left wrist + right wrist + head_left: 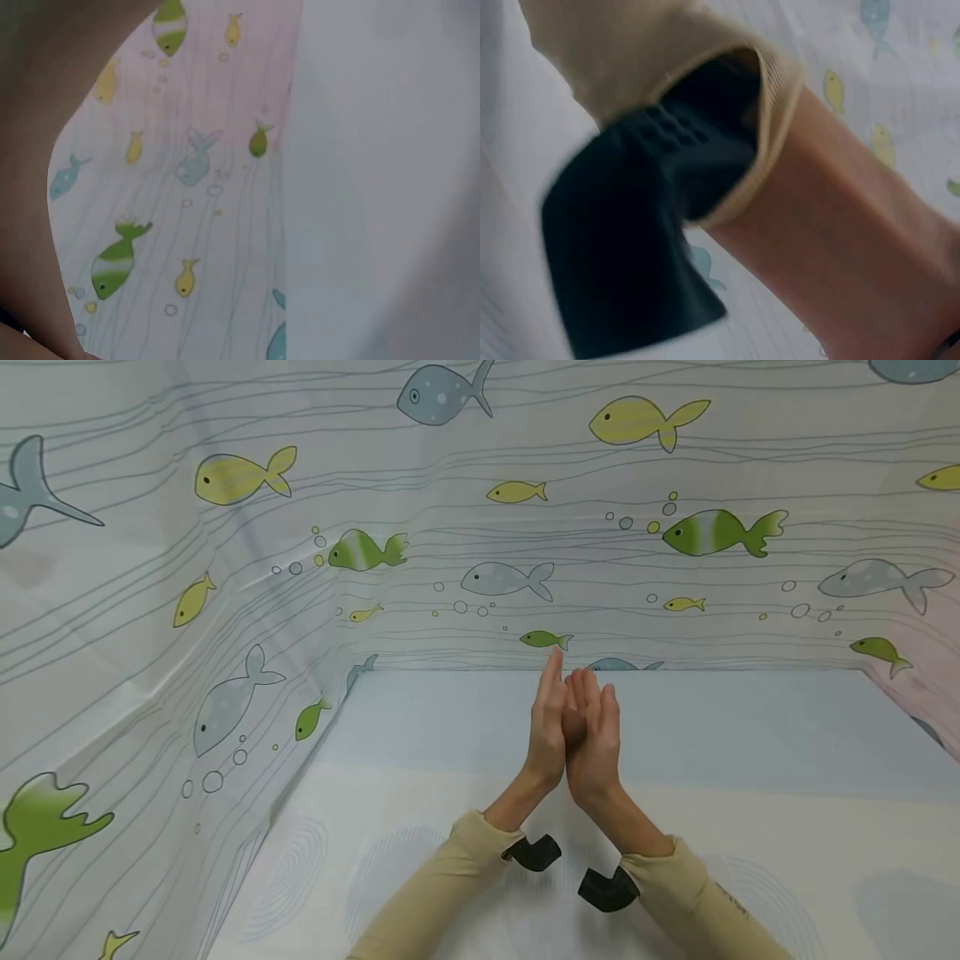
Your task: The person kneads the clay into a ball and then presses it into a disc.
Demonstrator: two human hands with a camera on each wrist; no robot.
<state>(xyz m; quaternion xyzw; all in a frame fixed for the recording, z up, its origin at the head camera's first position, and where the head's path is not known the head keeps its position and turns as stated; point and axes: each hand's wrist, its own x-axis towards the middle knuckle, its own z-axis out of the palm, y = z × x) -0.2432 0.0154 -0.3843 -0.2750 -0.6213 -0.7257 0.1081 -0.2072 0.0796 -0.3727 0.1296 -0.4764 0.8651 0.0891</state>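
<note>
A small brown ball (573, 725), smooth and rounded like clay or dough, sits between the two palms in the head view. My left hand (548, 731) presses on it from the left with its fingers straight and pointing away. On the other side my right hand (598, 756) lies against it, palm inward, fingers extended and slightly bent. The heels of both hands meet below the ball, and part of it is hidden by the palms. Bare skin fills the left edge of the left wrist view; a bare wrist (832, 217) crosses the right wrist view. Neither wrist view shows the ball.
Beneath the hands is a pale table (435, 735) with faint circle patterns. A fish-print curtain (420, 493) hangs behind it and along the left side. Black camera mounts (609, 890) stick out from the beige sleeves (438, 889) at both wrists.
</note>
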